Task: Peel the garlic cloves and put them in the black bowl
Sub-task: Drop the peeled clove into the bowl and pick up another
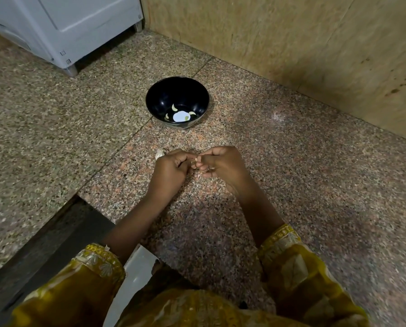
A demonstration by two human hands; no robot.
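Mustard-yellow embroidered sleeves [98, 263] fill the bottom edge, both forearms reaching forward over the speckled granite floor [291, 173]. The left hand [171, 168] and right hand [220, 166] meet fingertip to fingertip, fingers of each curled inward. Between them both hands pinch a small, pale garlic clove [195, 161], mostly covered by the fingers; its long axis and pointing cannot be told. A papery skin scrap [198, 176] hangs just below the grip. A white garlic piece [159, 154] lies on the floor, just behind the left hand. The round black bowl [159, 93] stands upright further out, well apart from the hands. In it lie four crescent-shaped peeled cloves [174, 107]: the rear one runs roughly front to back, the right one crosswise.
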